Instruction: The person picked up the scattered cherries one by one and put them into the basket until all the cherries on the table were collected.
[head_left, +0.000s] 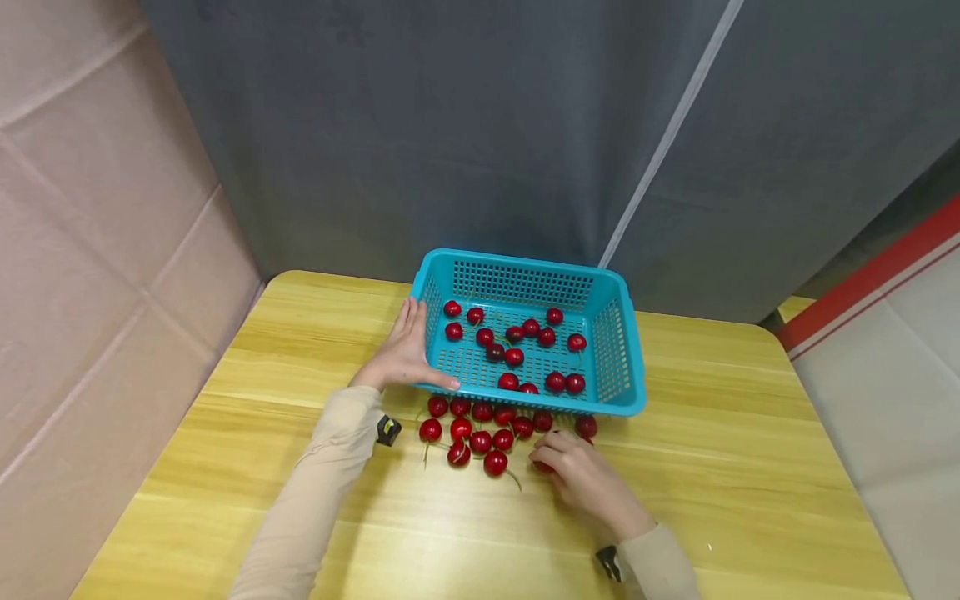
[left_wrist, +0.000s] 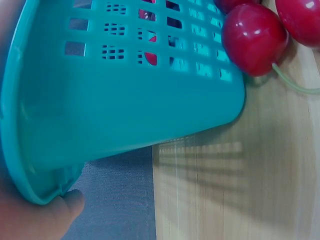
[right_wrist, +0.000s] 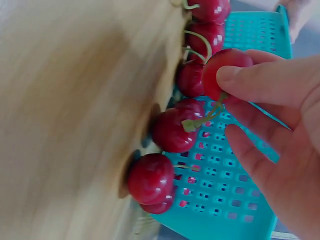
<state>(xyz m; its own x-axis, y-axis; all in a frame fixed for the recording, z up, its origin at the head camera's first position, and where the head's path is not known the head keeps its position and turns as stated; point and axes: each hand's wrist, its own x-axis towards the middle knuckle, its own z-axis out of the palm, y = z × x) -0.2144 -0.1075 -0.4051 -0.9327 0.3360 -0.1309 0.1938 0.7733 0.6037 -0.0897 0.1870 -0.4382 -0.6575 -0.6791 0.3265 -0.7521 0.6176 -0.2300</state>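
Observation:
A blue plastic basket [head_left: 630, 350] with perforated walls holds several red cherries [head_left: 546, 337] on its floor. At its front left corner, my left hand [head_left: 401, 353] holds the rim, thumb along the front edge and fingers along the left side. In the left wrist view, a fingertip [left_wrist: 74, 201] shows at the rim. More cherries with green stems [head_left: 480, 442] lie on the table against the basket's front wall. My right hand [head_left: 583, 477] pinches one cherry [right_wrist: 212, 75] between thumb and fingers, its stem hanging beneath, at the right end of this group.
The wooden table [head_left: 750, 467] extends on both sides of the basket. A grey curtain [head_left: 420, 142] hangs behind it. Pale padded panels [head_left: 90, 250] stand at the left, and a white panel with a red border [head_left: 885, 275] at the right.

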